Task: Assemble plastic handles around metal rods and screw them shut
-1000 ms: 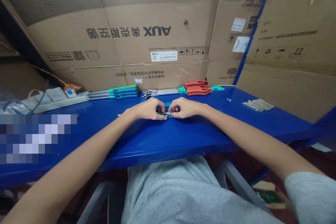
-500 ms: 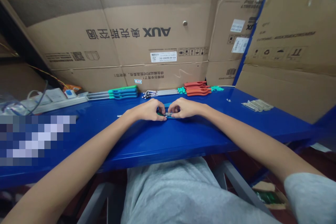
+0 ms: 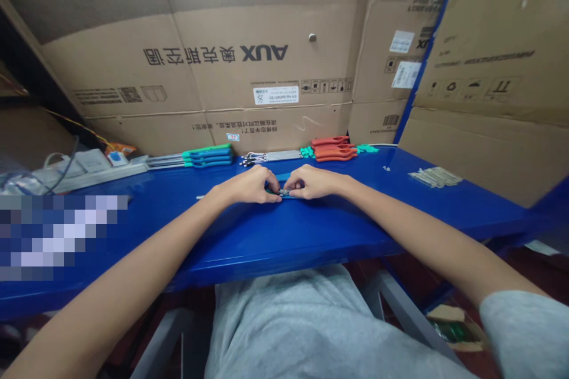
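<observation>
My left hand (image 3: 254, 184) and my right hand (image 3: 311, 182) meet at the middle of the table, thumbs and fingertips pinched together. Between the fingertips lies a small silvery part (image 3: 285, 192), too small to make out fully. Parts of a blue plastic handle shell (image 3: 284, 177) show behind and beneath the fingers. Past my left wrist pokes the tip of a thin metal rod (image 3: 200, 197); my hand and forearm cover whatever it joins.
Along the back of the blue table (image 3: 284, 237) lie blue and green handled tools (image 3: 208, 156), metal rods with wires (image 3: 278, 156), orange handle shells (image 3: 334, 148) and small green pieces (image 3: 367, 148). A power strip (image 3: 100, 172) is left; wrapped strips (image 3: 434, 176) are right.
Both hands stay in nearly the same place, fingers still closed around the small part. The view has shifted very slightly.
</observation>
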`<state>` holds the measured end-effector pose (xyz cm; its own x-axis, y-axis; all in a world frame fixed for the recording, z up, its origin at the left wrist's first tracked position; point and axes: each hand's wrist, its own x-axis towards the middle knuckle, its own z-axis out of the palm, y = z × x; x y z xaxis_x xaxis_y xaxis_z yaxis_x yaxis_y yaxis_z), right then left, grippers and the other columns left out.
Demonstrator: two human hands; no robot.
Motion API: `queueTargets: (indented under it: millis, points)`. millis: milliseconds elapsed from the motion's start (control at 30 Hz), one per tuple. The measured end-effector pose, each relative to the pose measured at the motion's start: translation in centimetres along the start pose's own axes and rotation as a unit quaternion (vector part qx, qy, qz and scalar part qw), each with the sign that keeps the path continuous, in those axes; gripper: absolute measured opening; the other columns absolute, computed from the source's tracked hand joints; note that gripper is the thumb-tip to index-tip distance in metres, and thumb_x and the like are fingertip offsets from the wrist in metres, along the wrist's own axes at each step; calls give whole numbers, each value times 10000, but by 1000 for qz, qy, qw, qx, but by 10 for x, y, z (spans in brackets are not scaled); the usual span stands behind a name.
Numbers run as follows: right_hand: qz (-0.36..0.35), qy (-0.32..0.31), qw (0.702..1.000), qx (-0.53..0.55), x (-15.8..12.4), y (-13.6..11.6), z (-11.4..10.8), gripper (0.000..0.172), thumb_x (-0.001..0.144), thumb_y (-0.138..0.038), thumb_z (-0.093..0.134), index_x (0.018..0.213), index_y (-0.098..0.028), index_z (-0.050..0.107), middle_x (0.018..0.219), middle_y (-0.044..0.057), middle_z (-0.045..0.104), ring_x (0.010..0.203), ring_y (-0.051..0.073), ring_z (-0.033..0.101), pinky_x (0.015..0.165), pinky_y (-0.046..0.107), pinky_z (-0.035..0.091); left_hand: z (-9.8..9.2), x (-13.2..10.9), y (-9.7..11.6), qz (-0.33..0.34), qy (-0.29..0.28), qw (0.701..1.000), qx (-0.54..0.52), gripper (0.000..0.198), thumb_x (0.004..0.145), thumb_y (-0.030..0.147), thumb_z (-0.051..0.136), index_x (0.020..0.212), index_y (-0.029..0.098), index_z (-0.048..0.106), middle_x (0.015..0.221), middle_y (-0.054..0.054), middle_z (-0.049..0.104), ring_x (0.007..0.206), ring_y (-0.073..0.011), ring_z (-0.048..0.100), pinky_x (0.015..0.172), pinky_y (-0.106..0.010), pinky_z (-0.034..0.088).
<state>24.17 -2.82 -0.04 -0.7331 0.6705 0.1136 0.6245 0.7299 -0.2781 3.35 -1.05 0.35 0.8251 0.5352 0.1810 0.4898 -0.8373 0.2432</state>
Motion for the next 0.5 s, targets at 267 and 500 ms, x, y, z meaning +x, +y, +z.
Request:
queueTargets:
  millis: [267,500]
  points:
    - [22,9,1000,-4,-2,-7,-2,190,770,-121,600,919,-125,716,780,51,703,648,109,580,594,198,384,0,0,-1,-9,-4,1000,14,177,741,320,671,780,169,754,828,-36,743,738,-161,650,693,-232,457]
    - [-7,28,999,-35,-1,-5,0,207,787,-98,585,934,-118,730,878,93,718,736,142,612,660,219,408,2,0,-4,12,6,1000,1,143,739,310,675,757,194,756,847,-28,745,747,-162,648,709,-238,448]
